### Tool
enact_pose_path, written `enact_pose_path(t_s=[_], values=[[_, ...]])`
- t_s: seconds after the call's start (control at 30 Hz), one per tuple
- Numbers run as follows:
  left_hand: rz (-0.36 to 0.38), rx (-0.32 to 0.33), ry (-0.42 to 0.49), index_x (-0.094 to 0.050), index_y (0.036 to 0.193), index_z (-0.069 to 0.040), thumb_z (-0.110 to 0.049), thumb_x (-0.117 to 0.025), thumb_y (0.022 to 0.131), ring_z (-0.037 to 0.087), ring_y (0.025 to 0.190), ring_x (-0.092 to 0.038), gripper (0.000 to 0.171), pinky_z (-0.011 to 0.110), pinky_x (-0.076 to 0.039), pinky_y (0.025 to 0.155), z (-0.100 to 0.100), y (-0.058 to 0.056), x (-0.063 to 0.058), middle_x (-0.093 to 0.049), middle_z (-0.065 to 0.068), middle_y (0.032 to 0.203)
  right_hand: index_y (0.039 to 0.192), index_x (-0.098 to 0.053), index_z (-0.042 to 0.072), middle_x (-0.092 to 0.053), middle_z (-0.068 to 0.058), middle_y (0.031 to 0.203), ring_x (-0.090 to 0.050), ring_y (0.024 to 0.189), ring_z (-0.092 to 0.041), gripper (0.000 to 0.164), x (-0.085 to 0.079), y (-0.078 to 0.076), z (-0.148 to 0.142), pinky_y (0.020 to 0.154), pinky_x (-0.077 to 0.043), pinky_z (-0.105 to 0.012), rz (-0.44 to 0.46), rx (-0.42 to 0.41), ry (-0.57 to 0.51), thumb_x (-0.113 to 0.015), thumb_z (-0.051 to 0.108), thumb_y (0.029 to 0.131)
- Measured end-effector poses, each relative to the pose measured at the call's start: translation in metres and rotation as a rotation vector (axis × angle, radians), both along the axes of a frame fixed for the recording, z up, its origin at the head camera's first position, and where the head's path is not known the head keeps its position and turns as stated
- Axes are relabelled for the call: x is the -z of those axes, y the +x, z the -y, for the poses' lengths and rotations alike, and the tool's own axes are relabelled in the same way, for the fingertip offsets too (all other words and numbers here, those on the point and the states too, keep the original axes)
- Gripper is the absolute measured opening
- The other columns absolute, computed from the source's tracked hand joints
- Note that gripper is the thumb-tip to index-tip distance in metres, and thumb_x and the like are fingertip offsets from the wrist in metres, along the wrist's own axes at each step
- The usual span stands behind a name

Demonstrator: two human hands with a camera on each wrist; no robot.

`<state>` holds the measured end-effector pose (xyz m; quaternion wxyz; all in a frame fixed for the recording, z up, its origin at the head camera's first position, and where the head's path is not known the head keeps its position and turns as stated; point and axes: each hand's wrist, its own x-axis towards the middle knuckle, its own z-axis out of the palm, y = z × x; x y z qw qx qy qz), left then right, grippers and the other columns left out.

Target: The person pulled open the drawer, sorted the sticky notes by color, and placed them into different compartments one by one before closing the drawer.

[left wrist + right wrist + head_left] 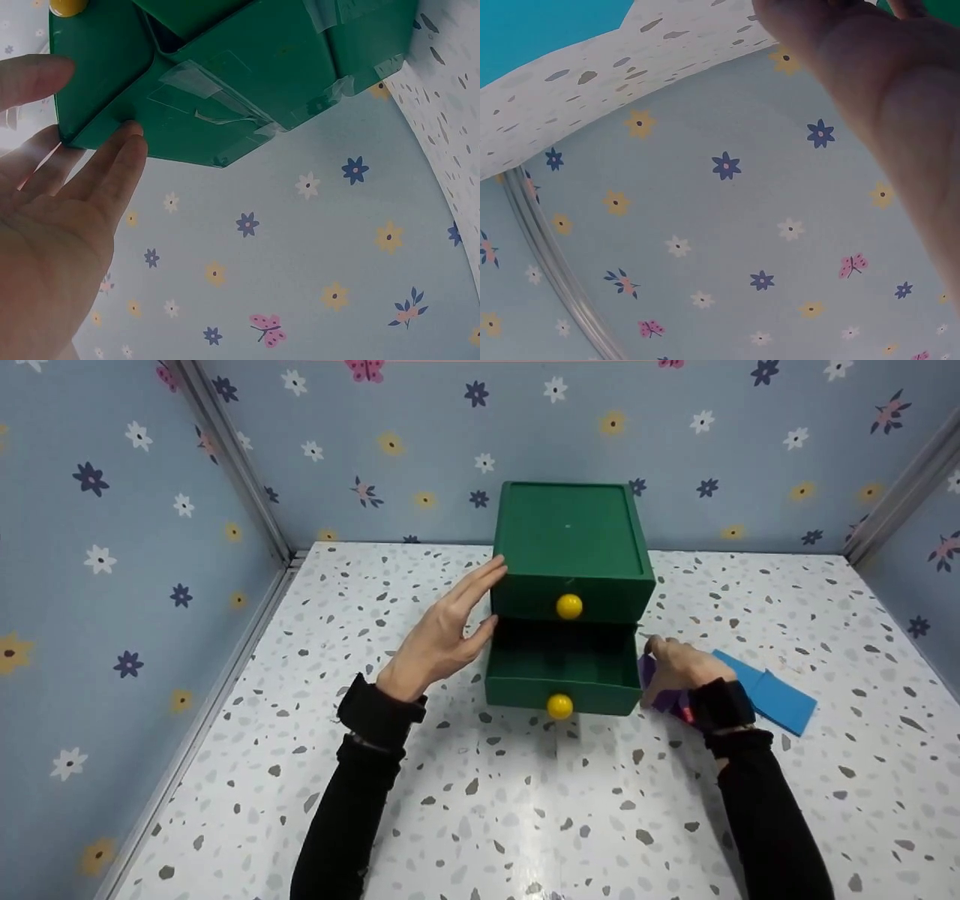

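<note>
A green two-drawer cabinet (pixel 571 529) with yellow knobs stands on the speckled table. Its lower drawer (pixel 517 692) is pulled out and I see nothing inside; the upper drawer (pixel 529 598) is closed. My left hand (pixel 442 637) has its fingers extended along the cabinet's left side, fingertips at the wall; the left wrist view shows them against the green panel (pixel 187 127). Right of the lower drawer, my right hand (pixel 679 664) reaches down over a purple piece (pixel 666 701). Its fingertips are partly hidden, so whether they grip that piece cannot be told.
Flat blue pieces (pixel 784 701) lie overlapping on the table just right of my right wrist. A small red item (pixel 685 712) shows beside the purple piece. Flower-patterned panels (pixel 450 442) enclose the table at the back and both sides.
</note>
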<state>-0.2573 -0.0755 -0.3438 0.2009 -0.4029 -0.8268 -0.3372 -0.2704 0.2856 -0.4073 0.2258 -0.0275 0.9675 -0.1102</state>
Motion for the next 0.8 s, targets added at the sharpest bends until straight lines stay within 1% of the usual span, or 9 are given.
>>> enact_pose_path(t_s=[0.1,0.23,0.3,0.4,0.5,0.6,0.67,0.7,0.8], values=[[0.006,0.0,-0.003,-0.035,0.145,-0.006,-0.005,-0.054,0.091,0.016,0.139,-0.035,0.058,0.024,-0.033,0.112,0.0,0.0,0.001,-0.032,0.008,0.153,0.124,-0.043,0.005,-0.056,-0.022,0.117,-0.056,0.105,-0.036,0.082,-0.001,0.001,-0.001,0.081,-0.05,-0.049,-0.003,-0.006,-0.008,-0.084,0.041,0.062],[0.019,-0.008,-0.006,-0.035,0.145,-0.007,-0.005,-0.055,0.091,0.016,0.14,-0.034,0.058,0.024,-0.032,0.112,0.0,0.002,0.001,-0.031,0.007,0.154,0.119,-0.045,0.008,-0.057,-0.019,0.112,-0.057,0.098,-0.032,0.073,-0.006,0.002,-0.003,0.073,-0.05,-0.043,0.0,0.018,-0.032,-0.082,0.038,0.064],[0.027,-0.014,-0.007,-0.034,0.146,-0.008,-0.005,-0.055,0.091,0.015,0.14,-0.034,0.058,0.024,-0.033,0.112,0.0,0.002,0.001,-0.031,0.006,0.154,0.124,-0.043,0.008,-0.057,-0.018,0.113,-0.056,0.098,-0.031,0.078,-0.009,0.002,-0.004,0.073,-0.05,-0.042,-0.008,0.022,-0.049,-0.082,0.039,0.063],[0.036,-0.017,-0.006,-0.035,0.146,-0.008,-0.005,-0.055,0.091,0.014,0.14,-0.034,0.058,0.023,-0.033,0.112,0.0,0.002,0.0,-0.03,0.006,0.154,0.131,-0.038,0.006,-0.053,-0.022,0.116,-0.055,0.101,-0.034,0.089,-0.016,0.003,-0.006,0.078,-0.05,-0.048,-0.041,0.001,-0.062,-0.081,0.043,0.063],[0.031,-0.015,-0.006,-0.035,0.146,-0.008,-0.005,-0.054,0.091,0.014,0.14,-0.034,0.058,0.024,-0.033,0.112,0.0,0.002,0.0,-0.03,0.006,0.154,0.137,-0.03,0.001,-0.044,-0.03,0.124,-0.05,0.11,-0.042,0.098,-0.022,0.004,-0.007,0.087,-0.047,-0.056,-0.081,-0.007,-0.057,-0.08,0.045,0.065],[0.023,-0.013,-0.006,-0.034,0.146,-0.008,-0.005,-0.054,0.091,0.014,0.14,-0.034,0.058,0.024,-0.032,0.113,0.0,0.001,0.001,-0.03,0.006,0.154,0.139,-0.024,0.0,-0.034,-0.035,0.129,-0.047,0.113,-0.047,0.1,-0.03,0.008,-0.009,0.09,-0.045,-0.06,-0.123,-0.001,-0.065,-0.079,0.043,0.067],[0.017,-0.013,-0.007,-0.034,0.146,-0.008,-0.005,-0.054,0.091,0.014,0.14,-0.033,0.058,0.024,-0.032,0.113,0.0,0.001,0.0,-0.03,0.006,0.154,0.14,-0.021,0.0,-0.031,-0.036,0.13,-0.048,0.111,-0.047,0.102,-0.036,0.011,-0.01,0.089,-0.046,-0.06,-0.145,0.007,-0.094,-0.079,0.043,0.068],[0.017,-0.013,-0.007,-0.034,0.146,-0.008,-0.005,-0.054,0.091,0.014,0.14,-0.033,0.058,0.024,-0.032,0.113,0.0,0.001,0.0,-0.03,0.006,0.154,0.14,-0.021,0.0,-0.032,-0.035,0.129,-0.05,0.109,-0.045,0.101,-0.039,0.013,-0.011,0.088,-0.046,-0.058,-0.161,0.008,-0.119,-0.079,0.042,0.068],[0.02,-0.015,-0.011,-0.034,0.146,-0.009,-0.005,-0.054,0.092,0.013,0.14,-0.033,0.058,0.024,-0.032,0.113,0.0,0.001,0.0,-0.03,0.006,0.155,0.14,-0.023,0.002,-0.035,-0.031,0.124,-0.052,0.1,-0.038,0.097,-0.048,0.018,-0.014,0.082,-0.049,-0.049,-0.212,0.01,-0.196,-0.079,0.036,0.069]])
